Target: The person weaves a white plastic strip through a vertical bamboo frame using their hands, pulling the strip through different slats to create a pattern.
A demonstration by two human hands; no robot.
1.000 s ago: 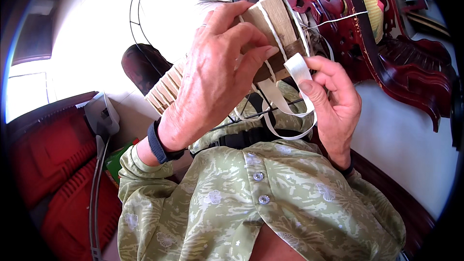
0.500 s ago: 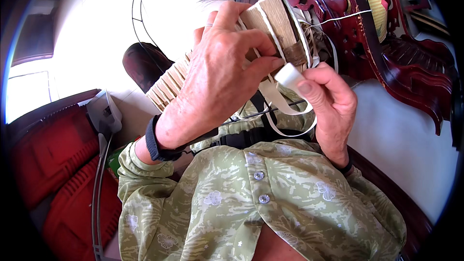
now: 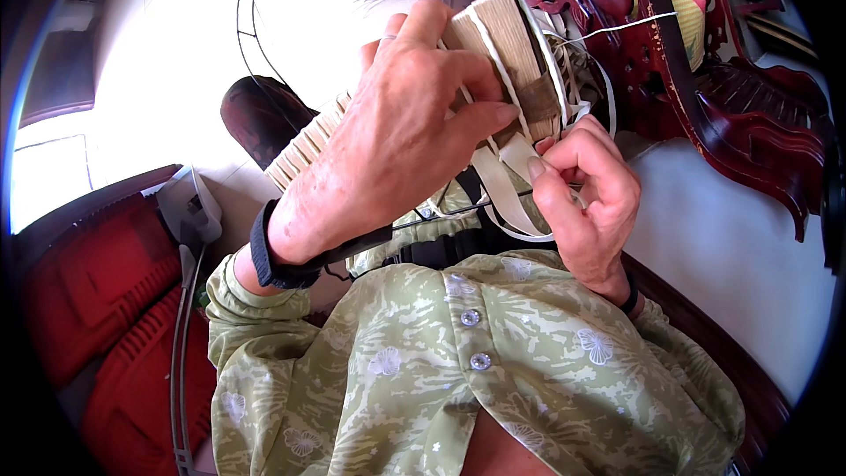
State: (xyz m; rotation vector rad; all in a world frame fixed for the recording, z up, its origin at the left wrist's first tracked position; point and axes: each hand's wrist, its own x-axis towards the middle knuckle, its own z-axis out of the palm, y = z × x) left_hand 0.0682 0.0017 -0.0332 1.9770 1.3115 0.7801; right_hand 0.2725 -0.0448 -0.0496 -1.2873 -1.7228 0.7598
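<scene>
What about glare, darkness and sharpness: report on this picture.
Head view: glare washes out much of the floor at upper left; head view: corners go black around the fisheye image; head view: left hand, right hand and ribbon look fairly sharp, with no strong motion blur.

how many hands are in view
2: the left hand on the tan piece, and the right hand at the white ribbon. Some fingers are hidden.
</scene>
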